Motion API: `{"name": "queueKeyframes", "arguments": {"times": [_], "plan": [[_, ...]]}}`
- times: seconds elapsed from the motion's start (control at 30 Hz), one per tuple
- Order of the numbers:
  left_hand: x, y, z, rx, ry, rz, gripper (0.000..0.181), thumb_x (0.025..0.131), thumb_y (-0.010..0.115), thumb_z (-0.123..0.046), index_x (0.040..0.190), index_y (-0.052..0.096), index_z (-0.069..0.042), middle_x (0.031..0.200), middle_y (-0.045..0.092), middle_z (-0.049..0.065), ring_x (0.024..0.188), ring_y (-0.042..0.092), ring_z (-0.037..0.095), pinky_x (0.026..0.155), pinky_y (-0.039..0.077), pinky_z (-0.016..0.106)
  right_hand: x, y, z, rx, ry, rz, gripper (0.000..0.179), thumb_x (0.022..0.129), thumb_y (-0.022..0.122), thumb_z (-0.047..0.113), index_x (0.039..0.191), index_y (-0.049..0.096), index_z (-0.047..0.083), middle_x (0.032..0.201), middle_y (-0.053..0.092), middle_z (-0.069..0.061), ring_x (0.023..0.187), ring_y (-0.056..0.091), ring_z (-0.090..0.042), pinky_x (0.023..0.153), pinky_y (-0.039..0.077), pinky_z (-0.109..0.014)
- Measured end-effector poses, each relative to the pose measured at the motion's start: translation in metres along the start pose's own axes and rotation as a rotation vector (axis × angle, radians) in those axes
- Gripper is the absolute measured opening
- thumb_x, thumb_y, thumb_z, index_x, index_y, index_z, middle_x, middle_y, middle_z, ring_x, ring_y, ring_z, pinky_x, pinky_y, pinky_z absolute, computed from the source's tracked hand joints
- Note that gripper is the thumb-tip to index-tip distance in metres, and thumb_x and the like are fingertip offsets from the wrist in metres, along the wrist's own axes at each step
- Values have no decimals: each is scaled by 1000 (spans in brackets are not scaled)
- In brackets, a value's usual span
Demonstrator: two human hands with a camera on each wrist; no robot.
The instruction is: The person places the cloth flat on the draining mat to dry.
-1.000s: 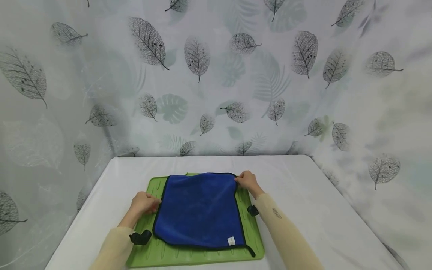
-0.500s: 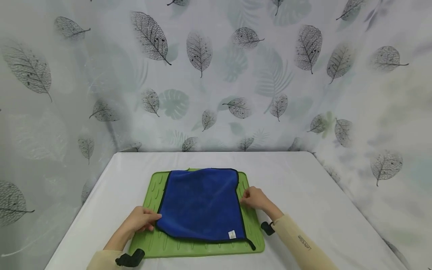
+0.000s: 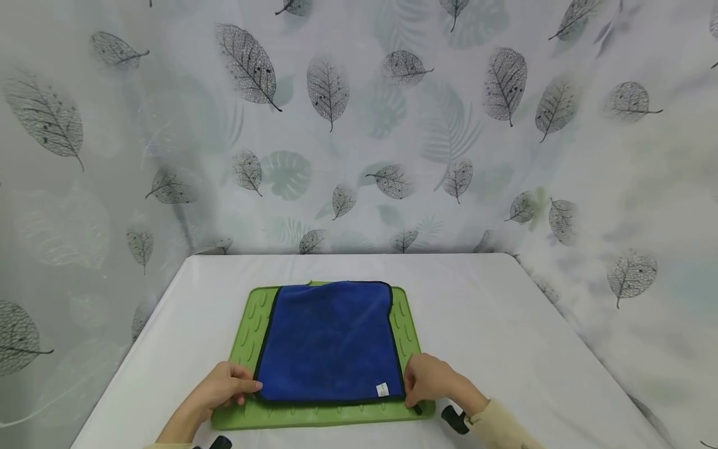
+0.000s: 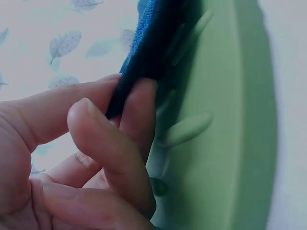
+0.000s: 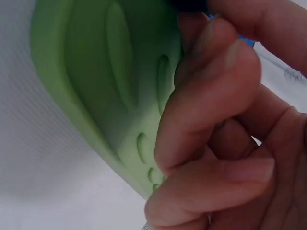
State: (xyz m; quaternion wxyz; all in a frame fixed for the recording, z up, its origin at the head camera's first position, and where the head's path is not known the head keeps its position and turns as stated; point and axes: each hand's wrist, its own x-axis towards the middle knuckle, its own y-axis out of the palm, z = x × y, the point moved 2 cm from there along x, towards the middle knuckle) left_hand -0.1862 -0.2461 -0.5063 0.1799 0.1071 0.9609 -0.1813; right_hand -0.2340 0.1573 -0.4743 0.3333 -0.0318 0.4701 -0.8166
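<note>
A blue towel (image 3: 331, 343) with black trim lies spread on a green ribbed mat (image 3: 314, 416). A small white label (image 3: 382, 390) sits by its near right corner. My left hand (image 3: 220, 383) pinches the towel's near left corner; in the left wrist view the black trim (image 4: 144, 52) passes between thumb and index finger, raised over the mat. At the near right corner my right hand (image 3: 434, 379) pinches the towel with curled fingers, which hide most of that corner. Only a scrap of dark trim shows at the top of the right wrist view, above the mat (image 5: 96, 96).
The mat rests on a table with a white cover (image 3: 482, 312). Leaf-printed curtains (image 3: 359, 137) stand behind the table and along both sides. A dark wrist device (image 3: 454, 419) is strapped by the right sleeve.
Both hands have come nearer along the towel's sides. The right left the far right corner and now grips the near right one; the left slid down to the near left corner.
</note>
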Motion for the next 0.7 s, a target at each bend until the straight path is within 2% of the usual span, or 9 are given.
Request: {"name": "queueKeyframes", "arguments": {"times": [0.07,0.17,0.27,0.33,0.5,0.7], "plan": [[-2,2,1,11,-14,10,15,83,74,-18,75,68,-8,62,62,-6,48,46,3,44,29,18,-2,-1,1,-20,-7,4,29,67,82,8,54,58,15,49,45,14,45,38,-3,43,29,-20],[-5,5,1,13,-15,57,15,84,74,-19,80,72,-5,68,70,-2,48,49,2,44,29,17,-6,-6,1,-44,-11,18,27,67,81,5,54,59,15,49,46,14,46,38,-3,43,29,-20],[-8,7,1,2,-9,98,16,84,73,-19,82,73,-3,68,71,-1,48,50,1,43,28,16,-9,-10,0,-47,-16,35,25,67,81,4,55,61,14,49,47,13,46,38,-3,44,30,-20],[-8,8,1,2,-2,102,16,84,74,-18,82,74,-2,66,70,-1,47,49,1,42,28,16,-10,-12,-1,-42,-17,41,25,67,81,3,55,61,13,49,48,13,46,37,-3,44,30,-20],[-10,12,4,53,5,51,16,82,75,-18,73,73,-4,57,65,-4,44,48,2,42,30,15,-10,-4,-5,-29,-1,52,23,66,81,3,56,63,13,50,49,13,47,39,-3,44,31,-19],[-12,14,5,169,2,-38,21,78,79,-19,64,70,-7,49,58,-6,41,45,3,44,35,18,-9,4,-8,-25,8,60,23,68,83,6,58,64,14,52,52,12,47,41,-3,44,34,-19]]}}
